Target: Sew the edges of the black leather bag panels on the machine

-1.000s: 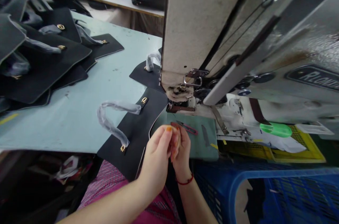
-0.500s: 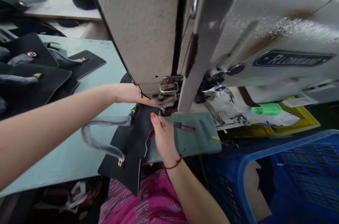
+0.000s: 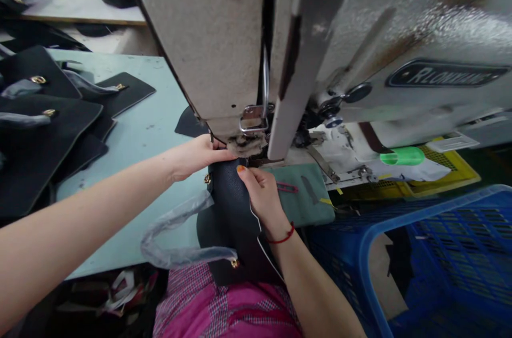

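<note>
A black leather bag panel lies under the sewing machine head, its near end hanging over the table edge onto my lap. From its gold fittings a plastic-wrapped handle loops out to the left. My left hand grips the panel's far end beside the needle area, thumb on top; the machine head hides some of its fingers. Along the panel's right edge, my right hand pinches the leather, thumb above and fingers curled. Close to that hand lie pink-handled thread snips, partly covered.
More black panels with wrapped handles are piled on the pale green table at left. A blue plastic basket stands at right, near a yellow crate. A green tube sits under the machine arm.
The panel has turned, its near end swinging right, and the handle has shifted with it. My right hand moved slightly right, over part of the snips. The machine's chrome lever has dropped.
</note>
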`<state>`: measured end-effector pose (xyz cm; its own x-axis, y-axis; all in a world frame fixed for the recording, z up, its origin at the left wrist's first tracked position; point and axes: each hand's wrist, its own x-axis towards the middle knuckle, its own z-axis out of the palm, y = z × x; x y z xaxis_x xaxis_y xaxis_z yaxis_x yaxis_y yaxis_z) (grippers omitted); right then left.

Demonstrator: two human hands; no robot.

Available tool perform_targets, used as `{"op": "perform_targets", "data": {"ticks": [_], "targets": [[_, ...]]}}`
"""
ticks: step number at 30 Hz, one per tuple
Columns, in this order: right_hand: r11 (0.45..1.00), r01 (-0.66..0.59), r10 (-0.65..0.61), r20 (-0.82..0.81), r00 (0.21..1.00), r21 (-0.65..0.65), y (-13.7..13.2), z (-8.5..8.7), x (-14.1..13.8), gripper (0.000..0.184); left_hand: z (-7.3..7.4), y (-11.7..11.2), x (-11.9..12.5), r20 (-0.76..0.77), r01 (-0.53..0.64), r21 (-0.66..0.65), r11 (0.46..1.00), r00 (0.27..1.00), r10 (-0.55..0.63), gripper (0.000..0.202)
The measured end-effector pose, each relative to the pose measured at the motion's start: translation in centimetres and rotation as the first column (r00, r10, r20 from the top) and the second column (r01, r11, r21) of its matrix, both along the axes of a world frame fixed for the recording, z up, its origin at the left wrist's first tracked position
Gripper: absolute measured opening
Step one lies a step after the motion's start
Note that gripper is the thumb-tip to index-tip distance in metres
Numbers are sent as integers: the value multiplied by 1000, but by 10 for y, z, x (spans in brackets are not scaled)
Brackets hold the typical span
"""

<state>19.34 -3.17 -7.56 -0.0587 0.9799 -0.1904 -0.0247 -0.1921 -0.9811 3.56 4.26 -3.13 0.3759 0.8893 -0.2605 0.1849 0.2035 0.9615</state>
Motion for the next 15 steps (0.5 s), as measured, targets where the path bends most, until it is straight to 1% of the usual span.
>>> {"op": "perform_targets", "data": {"ticks": [2,5,7,8,9,10,11,12,13,15], "targets": [[999,-47,47,0,999,-24,5,1,5,48,1,-4,2,2,-39,0,999,999,39,35],[988,-154,154,7,988,-33,10,7,16,46,-5,-8,-1,-37,-37,16,999,999,38,33],[970,-243,243,38,969,-22,9,16,27,44,-14,-14,-11,-142,-40,106,994,988,55,36],[955,-295,296,62,953,-18,7,21,34,42,-22,-19,-17,-216,-55,197,979,972,98,38],[937,-348,348,93,933,-15,3,27,40,39,-31,-27,-25,-293,-77,315,946,940,174,39],[919,-394,393,130,910,-15,-2,32,45,36,-41,-38,-34,-356,-93,440,893,895,269,40],[904,-428,425,171,889,-20,-8,36,50,34,-54,-51,-41,-398,-102,556,825,839,372,41],[895,-444,439,211,873,-26,-16,38,53,33,-67,-65,-48,-410,-116,636,763,787,462,44],[899,-437,429,251,868,-27,-24,39,55,32,-80,-81,-52,-417,-117,655,747,768,486,50],[929,-370,355,292,888,-7,-41,36,52,30,-102,-110,-53,-391,-132,578,806,822,414,59]]}}
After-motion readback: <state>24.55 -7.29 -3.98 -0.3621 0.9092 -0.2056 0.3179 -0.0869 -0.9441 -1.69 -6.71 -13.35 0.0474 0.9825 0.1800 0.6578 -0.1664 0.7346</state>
